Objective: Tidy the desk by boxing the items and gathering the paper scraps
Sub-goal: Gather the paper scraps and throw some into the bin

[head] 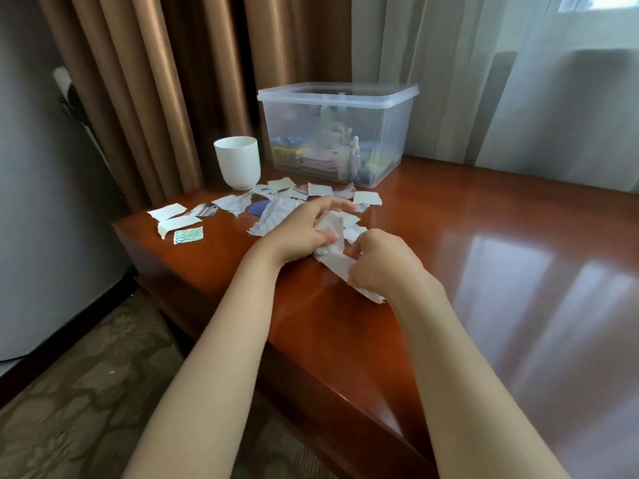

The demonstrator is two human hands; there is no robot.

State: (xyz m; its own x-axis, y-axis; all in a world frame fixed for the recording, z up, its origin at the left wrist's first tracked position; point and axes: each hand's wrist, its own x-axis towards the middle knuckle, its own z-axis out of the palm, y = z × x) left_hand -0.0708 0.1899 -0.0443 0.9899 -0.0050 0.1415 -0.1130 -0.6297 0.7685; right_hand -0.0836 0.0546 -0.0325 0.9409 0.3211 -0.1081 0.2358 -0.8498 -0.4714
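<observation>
Both bare forearms reach in from the near edge, meeting over the polished reddish-brown desk point(484, 236). Her or his left hand point(304, 229) is curled around a crumpled bunch of paper scraps point(332, 229), thumb pressed against the wad and fingers bent over its top. Just beside it, the right hand point(380, 261) is closed into a loose fist, pinching the nearer end of the same bunch, and a white torn strip point(345, 267) trails out beneath it onto the wood. Neither hand is spread flat; both are gripping paper.

Beyond the hands, toward the clear plastic storage box point(335, 133), more loose scraps point(321, 190) lie scattered in a rough band: pale cream pieces, greyish-white crumpled ones, and a small dark blue piece point(259, 207) near the left hand. Farther from the box, out by the desk's left corner, a few separate bits lie apart from the main scatter, including two cream slips point(173, 217) and one green-and-white patterned scrap point(187, 235).

That box stands at the back of the desk, open-topped with a thick rim, already holding small items: what look like little bottles, a cable, and some blue and yellow packets, though the frosted walls blur them. Just left of the box stands a white cup point(238, 162), upright. Behind the box hang brown curtains point(155, 81), and to the box's right a sheer white curtain point(518, 81) lets daylight in, which glares off the desk surface.
</observation>
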